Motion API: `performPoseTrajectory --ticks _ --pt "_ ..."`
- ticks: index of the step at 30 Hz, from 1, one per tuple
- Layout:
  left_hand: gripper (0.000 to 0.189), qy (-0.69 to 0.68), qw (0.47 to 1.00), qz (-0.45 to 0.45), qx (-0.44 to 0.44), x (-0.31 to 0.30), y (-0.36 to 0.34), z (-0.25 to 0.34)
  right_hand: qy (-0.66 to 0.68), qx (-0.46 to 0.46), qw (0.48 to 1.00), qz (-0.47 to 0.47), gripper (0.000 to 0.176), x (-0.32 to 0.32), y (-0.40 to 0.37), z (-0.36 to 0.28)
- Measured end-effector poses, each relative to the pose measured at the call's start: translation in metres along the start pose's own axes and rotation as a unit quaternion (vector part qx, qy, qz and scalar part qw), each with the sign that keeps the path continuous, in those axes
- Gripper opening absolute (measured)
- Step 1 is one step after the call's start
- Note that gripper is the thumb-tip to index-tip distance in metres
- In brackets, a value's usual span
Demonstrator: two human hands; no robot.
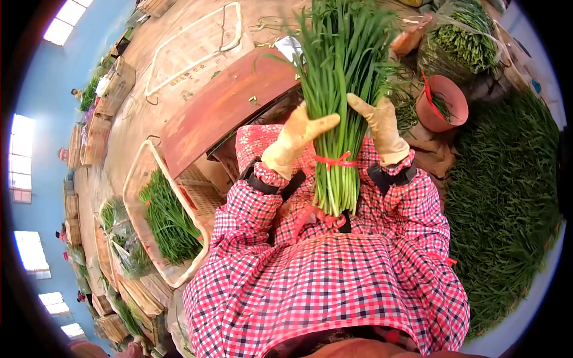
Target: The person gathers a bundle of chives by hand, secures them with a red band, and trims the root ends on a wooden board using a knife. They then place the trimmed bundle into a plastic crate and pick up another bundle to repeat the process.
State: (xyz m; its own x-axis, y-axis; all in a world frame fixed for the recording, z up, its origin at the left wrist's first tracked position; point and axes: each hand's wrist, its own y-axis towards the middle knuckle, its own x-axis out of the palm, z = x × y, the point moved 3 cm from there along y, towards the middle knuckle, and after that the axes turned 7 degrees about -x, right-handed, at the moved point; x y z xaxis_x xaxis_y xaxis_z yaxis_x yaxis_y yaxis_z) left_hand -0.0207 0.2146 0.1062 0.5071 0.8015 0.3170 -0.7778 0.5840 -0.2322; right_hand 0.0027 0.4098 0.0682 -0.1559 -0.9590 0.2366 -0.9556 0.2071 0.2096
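Note:
A bunch of green chives (338,143) stands in front of my chest, its leaves fanning upward and pale stalk ends down by my lap. A red tie (337,160) wraps its lower part. My left hand (298,137), in a pale yellow glove, grips the bunch from the left with its thumb across the front. From the other side, my right hand (385,130), gloved alike, holds it with the thumb over the leaves. The fingers behind the bunch are hidden.
A reddish wooden board (221,107) lies ahead to the left. One plastic crate (132,179) holds chives; another crate (149,77) lies farther off. At right are a pink bucket (433,119), bagged greens (462,45) and a large heap of chives (507,209).

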Motion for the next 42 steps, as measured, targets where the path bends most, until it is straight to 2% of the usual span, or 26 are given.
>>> performPoseTrajectory --ticks 1,3,6,8,9,10,11,13,14,15,17,18,20,22,23,24,26,27,28,31,33,35,38,40,41,42 --pt "0.050 0.025 0.997 -0.007 0.073 -0.002 0.002 0.008 -0.007 0.005 1.000 0.002 0.041 0.010 0.001 -0.007" --pt "0.049 -0.035 0.999 0.009 0.035 -0.013 0.007 0.017 0.095 0.007 0.995 0.015 0.035 0.032 -0.004 -0.033" --pt "0.044 -0.121 0.990 -0.038 0.060 -0.016 0.007 0.001 -0.066 -0.040 0.996 -0.049 0.030 0.032 0.003 -0.018" --pt "0.039 -0.101 0.992 -0.032 0.070 -0.018 0.011 -0.006 -0.258 0.073 0.963 -0.016 0.034 0.018 0.011 -0.003" --pt "0.037 -0.051 0.998 0.009 0.047 -0.020 0.015 -0.007 -0.098 0.126 0.986 0.041 0.033 0.014 0.006 0.001" --pt "0.035 0.000 0.998 0.053 0.020 -0.024 0.016 -0.012 0.066 0.177 0.977 0.099 0.032 0.012 0.001 0.004" --pt "0.032 -0.019 0.995 0.074 0.057 -0.029 0.011 -0.018 0.049 0.180 0.973 0.134 0.025 0.009 -0.005 0.002" --pt "0.030 -0.058 0.994 0.097 0.003 -0.038 0.006 -0.035 0.114 0.176 0.965 0.156 0.027 -0.004 -0.018 0.014" --pt "0.030 -0.078 0.991 0.108 -0.024 -0.042 0.004 -0.043 0.126 0.190 0.958 0.171 0.028 -0.010 -0.025 0.018" --pt "0.030 -0.068 0.993 0.095 0.001 -0.043 0.002 -0.044 0.114 0.175 0.964 0.164 0.029 -0.015 -0.028 0.023" --pt "0.031 0.060 0.994 0.091 0.009 -0.035 0.001 -0.043 0.093 0.138 0.975 0.149 0.031 -0.028 -0.032 0.030" --pt "0.034 0.052 0.995 0.084 0.014 -0.030 0.003 -0.039 0.119 0.192 0.957 0.182 0.036 -0.021 -0.030 0.018" --pt "0.043 0.035 0.997 0.068 0.024 -0.018 0.006 -0.031 0.097 0.179 0.960 0.194 0.037 -0.019 -0.026 0.017" --pt "0.051 0.170 0.977 0.113 0.069 0.007 0.020 -0.016 -0.046 0.088 0.986 0.134 0.042 -0.013 -0.020 0.019" --pt "0.066 0.205 0.968 0.140 0.046 -0.001 0.027 -0.029 -0.095 0.063 0.986 0.119 0.041 -0.010 -0.018 0.018" --pt "0.061 0.294 0.941 0.159 0.050 -0.001 0.032 -0.026 -0.142 0.038 0.984 0.103 0.040 -0.006 -0.016 0.018" --pt "0.053 0.192 0.979 0.068 0.014 -0.019 0.032 -0.027 0.089 0.097 0.977 0.169 0.037 -0.013 -0.022 0.035" --pt "0.044 0.068 0.994 0.043 0.080 -0.021 0.030 -0.029 0.072 0.079 0.976 0.187 0.037 -0.013 -0.024 0.025" --pt "0.031 0.010 0.992 0.079 0.097 -0.023 0.028 -0.035 0.056 0.060 0.975 0.205 0.038 -0.014 -0.027 0.019" --pt "0.027 0.030 0.993 0.101 0.060 -0.035 0.022 -0.041 0.062 0.093 0.969 0.220 0.038 -0.025 -0.036 0.025" --pt "0.037 0.032 0.994 0.083 0.058 -0.034 0.016 -0.037 0.069 0.088 0.969 0.218 0.037 -0.021 -0.036 0.014" --pt "0.044 0.029 0.995 0.061 0.075 -0.029 0.018 -0.035 -0.018 0.052 0.981 0.186 0.036 -0.030 -0.036 0.022" --pt "0.047 -0.029 0.998 0.047 0.039 -0.031 0.011 -0.039 -0.162 -0.011 0.979 0.123 0.033 -0.046 -0.038 0.044" --pt "0.066 0.047 0.995 0.057 0.062 -0.024 0.009 -0.036 -0.066 0.031 0.984 0.164 0.032 -0.030 -0.029 0.024" --pt "0.076 0.085 0.992 0.055 0.078 -0.017 0.012 -0.034 -0.200 0.024 0.971 0.130 0.034 -0.037 -0.027 0.032" --pt "0.086 0.124 0.986 0.056 0.092 -0.009 0.013 -0.030 -0.220 0.023 0.969 0.108 0.034 -0.028 -0.020 0.020"
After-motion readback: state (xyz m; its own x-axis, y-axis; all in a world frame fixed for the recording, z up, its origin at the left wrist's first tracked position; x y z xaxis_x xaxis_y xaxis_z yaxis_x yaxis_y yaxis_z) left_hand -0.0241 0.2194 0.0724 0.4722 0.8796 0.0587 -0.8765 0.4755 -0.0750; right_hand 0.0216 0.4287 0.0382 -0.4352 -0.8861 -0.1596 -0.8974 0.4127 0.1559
